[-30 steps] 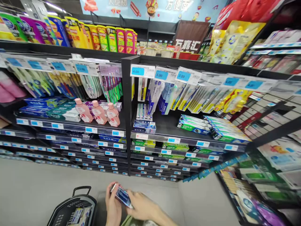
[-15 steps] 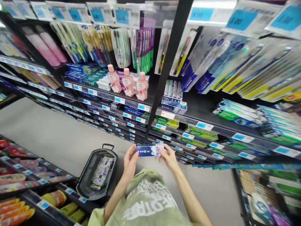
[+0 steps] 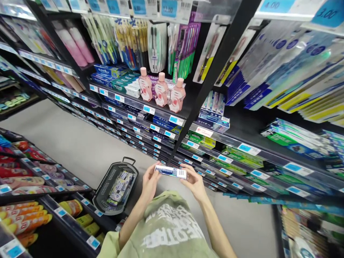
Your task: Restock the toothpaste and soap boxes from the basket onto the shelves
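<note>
Place: shop | price tags (image 3: 249,148) | packaged toothbrushes (image 3: 186,53) | shopping basket (image 3: 105,186)

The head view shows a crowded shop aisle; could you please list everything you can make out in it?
Box: one, blue and white, held between both hands
Basket: one, dark grey, on the floor
Packs: several, mixed colours, in the basket
Bottles: three, pink, shelf left of the post
Post: one, black, between shelf bays
Toothbrushes: many, mixed colours, hanging above the shelf
Toothpaste boxes: many, mostly green, blue and white, on shelves
Price tags: many, white and blue, mostly along shelf edges
Orange packs: several, orange, lower left
Shirt: one, green with white lettering, on the person
Left hand: one, bare, at the box's left end
Right hand: one, bare, at its right end
</note>
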Demonstrator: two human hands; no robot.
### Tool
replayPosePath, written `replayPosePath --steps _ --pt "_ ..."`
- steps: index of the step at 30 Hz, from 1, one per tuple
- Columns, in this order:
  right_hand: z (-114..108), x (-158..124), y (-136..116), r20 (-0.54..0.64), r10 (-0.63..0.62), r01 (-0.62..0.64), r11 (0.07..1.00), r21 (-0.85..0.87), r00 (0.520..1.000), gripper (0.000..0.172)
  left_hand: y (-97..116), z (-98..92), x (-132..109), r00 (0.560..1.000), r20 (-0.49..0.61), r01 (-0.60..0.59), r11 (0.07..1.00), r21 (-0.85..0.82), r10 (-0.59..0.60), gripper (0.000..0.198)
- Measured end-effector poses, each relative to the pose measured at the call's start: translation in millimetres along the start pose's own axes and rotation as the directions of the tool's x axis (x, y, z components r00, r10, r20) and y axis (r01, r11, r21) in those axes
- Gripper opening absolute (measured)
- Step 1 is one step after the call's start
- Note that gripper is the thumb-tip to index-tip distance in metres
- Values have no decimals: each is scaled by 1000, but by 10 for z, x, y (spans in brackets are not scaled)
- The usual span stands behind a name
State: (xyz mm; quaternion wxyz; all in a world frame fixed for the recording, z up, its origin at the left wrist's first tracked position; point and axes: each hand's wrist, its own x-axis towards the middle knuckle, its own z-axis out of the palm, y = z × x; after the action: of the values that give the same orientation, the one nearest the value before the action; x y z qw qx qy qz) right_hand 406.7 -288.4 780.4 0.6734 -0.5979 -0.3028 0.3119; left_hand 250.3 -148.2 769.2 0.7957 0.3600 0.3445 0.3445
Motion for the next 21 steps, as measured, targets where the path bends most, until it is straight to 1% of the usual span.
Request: replayPosePath --steps 1,3,4,5,6,8,10,11,12,14,17,19,21 --pt "5 -5 22 21 -30 31 999 -28 999 30 13 -14 -4 1000 -6 -29 999 -13 29 38" --pt "23 -15 74 11 -131 131 985 -116 991 18 40 -57 -18 997 8 -82 996 -39 83 32" --pt "34 -18 98 -11 -202 197 964 -178 979 12 52 -85 -28 994 29 -101 994 -49 102 29" --pt "45 -17 119 -33 -279 263 933 -245 960 12 60 -116 -38 992 54 -112 992 -56 115 28" --pt "54 -12 132 -44 -350 320 895 -310 936 17 63 -150 -50 990 75 -118 991 -58 123 28" --pt "59 15 134 -25 -465 415 813 -408 885 27 53 -214 -75 986 88 -136 990 -44 140 33" --pt "34 57 111 44 -541 498 735 -461 840 33 28 -264 -98 983 86 -161 987 -15 162 36" --pt "8 79 96 89 -559 527 702 -478 825 36 15 -282 -109 982 87 -170 985 3 169 36" --pt "-28 99 81 136 -559 545 677 -494 818 38 4 -297 -118 981 88 -175 984 21 172 36" --pt "-124 124 65 235 -509 548 646 -531 828 39 -3 -325 -129 982 109 -160 984 73 151 36" --pt "-288 116 75 384 -336 508 638 -579 860 32 23 -386 -134 979 199 -93 975 203 52 35" --pt "-371 76 85 412 -187 424 660 -620 892 27 42 -433 -145 964 261 -32 955 294 -48 37" --pt "-409 18 80 360 -32 278 697 -660 933 29 40 -463 -166 944 296 35 941 337 -142 43"
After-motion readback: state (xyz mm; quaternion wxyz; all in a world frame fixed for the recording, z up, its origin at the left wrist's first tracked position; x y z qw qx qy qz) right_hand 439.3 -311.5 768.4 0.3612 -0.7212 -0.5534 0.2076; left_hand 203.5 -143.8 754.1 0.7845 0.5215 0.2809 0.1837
